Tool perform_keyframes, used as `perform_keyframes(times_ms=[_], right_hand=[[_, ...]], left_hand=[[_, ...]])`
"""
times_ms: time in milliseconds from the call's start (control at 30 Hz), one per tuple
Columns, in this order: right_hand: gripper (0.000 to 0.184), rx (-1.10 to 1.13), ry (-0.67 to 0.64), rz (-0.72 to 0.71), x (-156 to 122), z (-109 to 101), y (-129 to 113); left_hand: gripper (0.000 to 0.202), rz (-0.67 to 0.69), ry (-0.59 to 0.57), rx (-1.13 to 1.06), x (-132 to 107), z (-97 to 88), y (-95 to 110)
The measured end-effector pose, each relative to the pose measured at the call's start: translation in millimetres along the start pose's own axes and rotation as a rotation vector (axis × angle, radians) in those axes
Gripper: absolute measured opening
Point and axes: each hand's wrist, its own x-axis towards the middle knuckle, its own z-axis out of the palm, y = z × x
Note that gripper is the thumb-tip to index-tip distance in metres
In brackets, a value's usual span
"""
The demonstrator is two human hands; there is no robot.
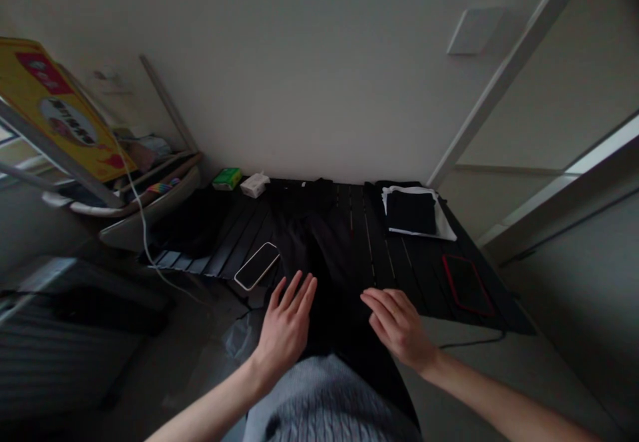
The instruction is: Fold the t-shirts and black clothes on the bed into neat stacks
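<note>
A black garment (319,242) lies lengthwise down the middle of a dark slatted table (399,262), its near end reaching toward my body. My left hand (284,329) is open over the garment's near left side, fingers outstretched and slightly spread. Over on the right, my right hand (399,329) points its fingers inward near the other side of the garment. Those fingers lie close together, with the thumb apart beneath them, and no object shows in them. Dark cloth and dim light hide whether either hand touches the fabric.
A white-edged phone (257,266) lies left of the garment; a red-edged device (468,285) lies at right. Folded dark cloth (412,212) rests on a white packet (444,225). Green (227,178) and white (254,185) boxes stand by the wall. A white cable (142,222) hangs at left.
</note>
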Motion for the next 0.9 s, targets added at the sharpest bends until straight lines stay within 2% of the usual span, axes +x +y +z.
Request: perform_keyframes(times_ms=[100,167,267,367,433,533,633,733,800,900], right_hand=[[0.028,0.068,-0.287,-0.120,-3.1,10.1,-3.1],[0.025,0.154,-0.427,-0.183,-5.6,19.2,-0.2],[0.048,0.160,-0.429,-0.177,-7.9,27.9,18.4],[0.086,0.034,-0.387,-0.180,-7.6,33.6,48.2],[0.101,-0.027,-0.383,-0.204,-6.5,38.1,64.3],[0.108,-0.029,-0.427,-0.279,-4.2,46.7,71.0],[0.108,0.003,-0.445,-0.350,-0.3,57.8,63.8],[0.099,0.012,-0.423,-0.366,9.5,67.2,60.6],[0.090,0.071,-0.448,-0.371,19.6,67.2,62.1],[0.073,0.266,-0.531,-0.303,35.3,53.4,61.6]], left_hand=[[0.051,0.025,-0.184,-0.081,-6.1,18.2,5.8],[0.041,0.031,-0.265,-0.115,-13.0,33.8,2.8],[0.044,0.039,-0.222,-0.072,-21.0,47.6,-19.7],[0.067,0.050,-0.156,0.094,-25.8,56.0,-60.9],[0.082,0.090,-0.142,0.194,-29.5,65.9,-88.9],[0.088,0.133,-0.139,0.253,-34.1,86.7,-115.2],[0.087,0.143,-0.141,0.225,-29.4,100.9,-117.3],[0.082,0.215,-0.190,0.105,-13.4,95.6,-106.4],[0.080,0.262,-0.237,-0.020,-0.7,81.7,-99.2],[0.080,0.282,-0.303,-0.233,12.3,52.7,-91.9]])
